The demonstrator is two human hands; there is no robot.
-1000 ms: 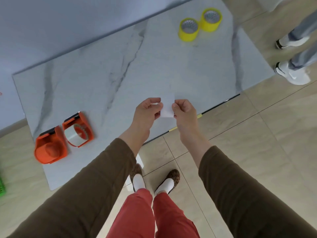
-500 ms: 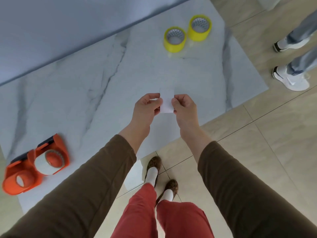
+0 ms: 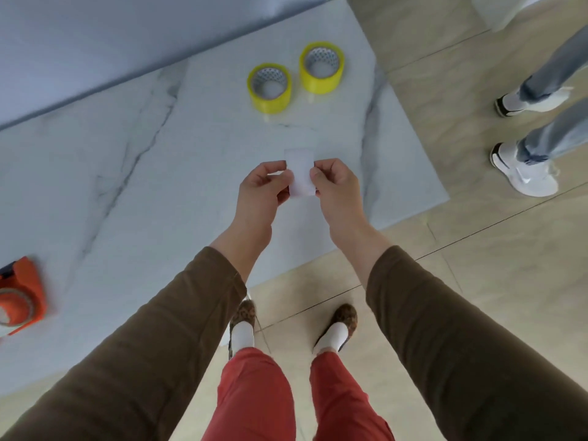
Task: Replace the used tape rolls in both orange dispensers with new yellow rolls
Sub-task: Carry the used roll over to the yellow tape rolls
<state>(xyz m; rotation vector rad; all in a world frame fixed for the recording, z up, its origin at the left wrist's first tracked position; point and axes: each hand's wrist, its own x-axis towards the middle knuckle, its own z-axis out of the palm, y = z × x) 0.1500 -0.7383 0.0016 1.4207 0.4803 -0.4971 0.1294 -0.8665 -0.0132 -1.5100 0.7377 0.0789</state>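
Two new yellow tape rolls stand side by side at the far right of the marble table: the left roll (image 3: 270, 87) and the right roll (image 3: 322, 67). One orange dispenser (image 3: 19, 297) with a nearly used roll lies at the table's left edge, cut off by the frame; the second dispenser is out of view. My left hand (image 3: 261, 192) and my right hand (image 3: 337, 189) together pinch a small white piece of tape (image 3: 300, 175) above the table's near right part, below the yellow rolls.
The marble table (image 3: 143, 186) ends at its right edge near the hands. Beyond it is beige tiled floor (image 3: 493, 281). Another person's legs and white sneakers (image 3: 525, 173) stand at the far right. A wall borders the table's far side.
The view has swung right: the dispensers slid to the left edge, one leaving the frame, and the yellow rolls came closer. My hands still hold the white piece of tape between them.
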